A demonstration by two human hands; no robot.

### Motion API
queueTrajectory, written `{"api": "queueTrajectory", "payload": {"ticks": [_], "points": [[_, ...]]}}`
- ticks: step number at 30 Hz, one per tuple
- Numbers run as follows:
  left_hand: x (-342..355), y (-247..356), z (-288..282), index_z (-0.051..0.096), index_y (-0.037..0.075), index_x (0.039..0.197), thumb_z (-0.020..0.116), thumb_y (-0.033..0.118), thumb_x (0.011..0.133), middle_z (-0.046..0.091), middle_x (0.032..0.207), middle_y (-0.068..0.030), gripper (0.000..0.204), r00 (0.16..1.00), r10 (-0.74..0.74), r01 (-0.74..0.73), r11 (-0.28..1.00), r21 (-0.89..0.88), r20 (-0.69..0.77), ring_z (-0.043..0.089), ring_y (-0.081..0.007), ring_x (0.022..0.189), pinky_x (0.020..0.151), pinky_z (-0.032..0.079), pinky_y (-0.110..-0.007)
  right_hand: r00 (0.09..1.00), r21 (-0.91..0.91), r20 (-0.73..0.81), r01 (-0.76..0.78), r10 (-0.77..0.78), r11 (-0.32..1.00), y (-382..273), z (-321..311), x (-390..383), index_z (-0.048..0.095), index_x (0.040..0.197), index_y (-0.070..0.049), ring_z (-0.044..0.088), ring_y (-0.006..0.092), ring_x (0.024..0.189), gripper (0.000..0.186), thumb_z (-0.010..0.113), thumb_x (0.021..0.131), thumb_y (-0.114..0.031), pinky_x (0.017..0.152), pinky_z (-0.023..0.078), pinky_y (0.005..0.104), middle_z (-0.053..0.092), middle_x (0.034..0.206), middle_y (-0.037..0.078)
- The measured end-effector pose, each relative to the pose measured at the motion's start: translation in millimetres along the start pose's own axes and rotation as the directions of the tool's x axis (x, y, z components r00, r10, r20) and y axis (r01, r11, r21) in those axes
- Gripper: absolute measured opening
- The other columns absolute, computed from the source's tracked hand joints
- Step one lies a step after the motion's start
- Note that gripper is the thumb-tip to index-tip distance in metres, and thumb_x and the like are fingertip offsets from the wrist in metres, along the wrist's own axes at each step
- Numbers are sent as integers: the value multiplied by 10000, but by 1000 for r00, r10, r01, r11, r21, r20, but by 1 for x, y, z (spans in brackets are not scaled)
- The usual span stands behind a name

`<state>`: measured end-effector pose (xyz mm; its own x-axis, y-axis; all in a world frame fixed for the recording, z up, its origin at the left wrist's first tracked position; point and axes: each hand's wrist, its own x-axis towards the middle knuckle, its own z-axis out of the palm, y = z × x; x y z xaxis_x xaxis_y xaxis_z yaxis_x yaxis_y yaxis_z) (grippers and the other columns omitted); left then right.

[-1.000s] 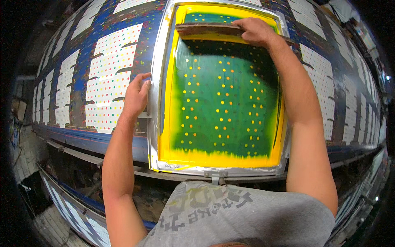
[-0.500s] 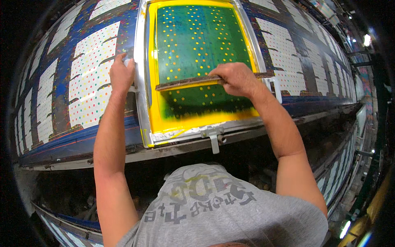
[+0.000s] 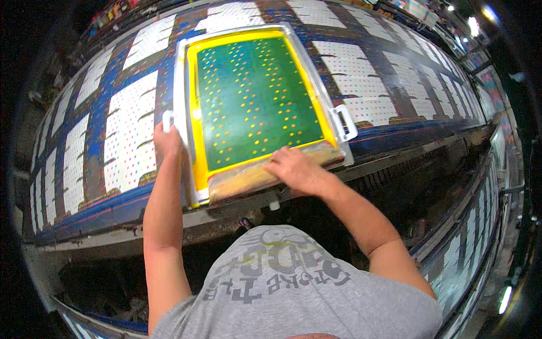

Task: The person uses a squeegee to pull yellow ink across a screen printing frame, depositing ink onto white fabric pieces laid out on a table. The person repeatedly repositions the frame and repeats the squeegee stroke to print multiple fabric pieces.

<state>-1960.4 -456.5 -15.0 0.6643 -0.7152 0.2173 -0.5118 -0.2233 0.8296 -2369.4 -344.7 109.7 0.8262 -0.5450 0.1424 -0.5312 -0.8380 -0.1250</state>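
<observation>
1. As the right hand (image 3: pixel 299 172) is grasping it from above, a tan squeegee (image 3: pixel 243 183) is lying across the near end of a yellow-edged screen (image 3: pixel 179 85), directly beneath the fingers.
2. Its long axis is running crosswise, the right end angling slightly away from the person; the right hand is being the nearer, gripping around mid-length.
3. Well apart, up the screen's left side, the left hand (image 3: pixel 168 142) is curling around the left white handle (image 3: pixel 167 118); opposite, the right white handle (image 3: pixel 346 123) is standing free.
4. One squeegee, one screen, two handles and two hands are showing.
5. Beyond, dotted panels (image 3: pixel 131 135) are lining the surface (image 3: pixel 166 85), one flanking the screen on each side, the farthest blurring past sure counting.
</observation>
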Motion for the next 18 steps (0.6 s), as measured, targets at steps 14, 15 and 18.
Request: {"api": "queueTrajectory", "payload": {"ticks": [14, 15, 18], "points": [[6, -40, 3, 750, -71, 1217, 769, 320, 957, 780, 1118, -277, 470, 986, -73, 116, 945, 306, -149, 762, -402, 1001, 925, 572, -470, 787, 304, -367, -403, 497, 863, 126, -36, -115, 637, 1401, -37, 529, 429, 1383, 597, 778, 823, -82, 1195, 415, 538, 574, 1463, 216], [5, -43, 2, 746, -77, 1221, 769, 324, 960, 779, 1127, -277, 480, 989, -10, 58, 944, 324, -148, 762, -404, 1001, 927, 571, -469, 713, 304, -379, -506, 590, 807, 138, -34, -122, 635, 1413, -31, 512, 420, 1401, 603, 779, 829, -76, 1206, 402, 527, 569, 1466, 214], [8, -46, 0, 737, -81, 1232, 763, 314, 978, 779, 1129, -259, 471, 991, -12, 62, 923, 380, -131, 761, -381, 975, 918, 574, -455, 619, 496, -288, -556, 730, 667, 166, -25, -128, 623, 1437, -14, 547, 410, 1371, 610, 779, 851, -83, 1201, 416, 508, 572, 1476, 228]]}}
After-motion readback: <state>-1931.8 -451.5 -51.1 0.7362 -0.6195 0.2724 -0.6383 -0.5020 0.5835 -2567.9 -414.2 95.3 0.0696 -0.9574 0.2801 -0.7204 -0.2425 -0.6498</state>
